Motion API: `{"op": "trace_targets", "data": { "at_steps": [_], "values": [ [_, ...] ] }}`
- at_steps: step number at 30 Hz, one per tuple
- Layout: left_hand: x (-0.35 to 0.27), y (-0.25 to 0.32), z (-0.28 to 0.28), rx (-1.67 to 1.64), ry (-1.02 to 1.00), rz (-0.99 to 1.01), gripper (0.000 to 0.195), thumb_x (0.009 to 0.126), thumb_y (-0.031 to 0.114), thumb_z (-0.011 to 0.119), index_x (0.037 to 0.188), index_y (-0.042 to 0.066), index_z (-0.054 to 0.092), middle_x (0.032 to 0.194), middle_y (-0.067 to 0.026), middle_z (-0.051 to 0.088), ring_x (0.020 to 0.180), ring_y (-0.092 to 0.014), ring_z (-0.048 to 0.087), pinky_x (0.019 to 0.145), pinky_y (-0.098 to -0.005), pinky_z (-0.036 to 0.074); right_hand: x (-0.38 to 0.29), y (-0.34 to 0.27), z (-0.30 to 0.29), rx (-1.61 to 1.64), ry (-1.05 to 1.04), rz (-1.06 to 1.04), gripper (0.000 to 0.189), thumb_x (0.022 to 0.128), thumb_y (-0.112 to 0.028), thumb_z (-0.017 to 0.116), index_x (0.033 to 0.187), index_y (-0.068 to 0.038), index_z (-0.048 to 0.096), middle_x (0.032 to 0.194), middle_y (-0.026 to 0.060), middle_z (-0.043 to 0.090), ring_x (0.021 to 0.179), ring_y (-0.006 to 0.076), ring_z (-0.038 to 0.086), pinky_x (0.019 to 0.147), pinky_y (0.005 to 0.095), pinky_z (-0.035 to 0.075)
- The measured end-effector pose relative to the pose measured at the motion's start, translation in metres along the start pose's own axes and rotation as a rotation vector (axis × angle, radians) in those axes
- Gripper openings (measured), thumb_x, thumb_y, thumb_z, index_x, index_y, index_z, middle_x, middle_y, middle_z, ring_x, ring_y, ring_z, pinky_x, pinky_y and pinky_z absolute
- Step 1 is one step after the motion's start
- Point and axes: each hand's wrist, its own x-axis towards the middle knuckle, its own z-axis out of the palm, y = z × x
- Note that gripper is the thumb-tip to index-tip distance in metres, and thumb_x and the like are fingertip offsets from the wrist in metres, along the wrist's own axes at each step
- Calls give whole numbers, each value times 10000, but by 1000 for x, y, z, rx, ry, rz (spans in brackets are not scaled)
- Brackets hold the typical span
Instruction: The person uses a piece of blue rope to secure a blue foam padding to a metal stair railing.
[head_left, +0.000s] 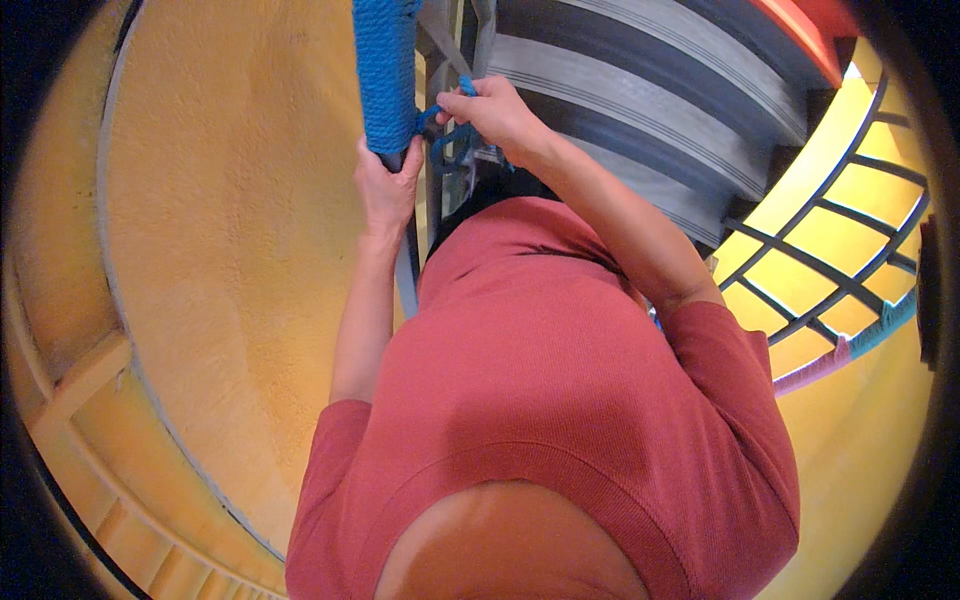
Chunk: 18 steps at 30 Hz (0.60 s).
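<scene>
A metal handrail (393, 160) runs up at the top centre, its upper length covered in tight turns of blue cord (386, 75). My left hand (388, 184) grips the rail at the lower end of the wrapping, thumb on one side and fingers on the other. To the right of the rail, my right hand (487, 109) pinches the free blue cord (429, 114), which runs from the wrapping's lower edge to my fingers. Loose loops of the cord (450, 154) hang below my right hand, beside the railing's bars.
Grey stair treads (637, 90) with dark bands rise at the upper right. A rough yellow-orange wall (225, 225) fills the left. A dark metal railing grid (840, 277) curves at the right, with pink and teal cord (885, 330) around its rail. Metal bars (450, 45) stand beside the wrapped handrail.
</scene>
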Motion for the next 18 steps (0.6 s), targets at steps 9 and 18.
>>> {"op": "trace_targets", "data": {
  "at_steps": [9,18],
  "values": [
    [-2,1,6,68,94,-28,426,722,275,758,954,0,531,764,-114,626,678,-177,590,647,-312,472,5,1,-1,-35,-31,-60,218,785,-227,662,696,-29,679,661,14,573,620,102,460,559,254,352],
    [-4,6,13,272,178,-47,534,684,377,763,974,8,509,739,-178,635,665,-321,641,593,-386,488,-4,-1,16,-389,63,-252,277,824,-212,590,643,-3,614,562,50,542,531,111,464,508,316,385]
  ]
}}
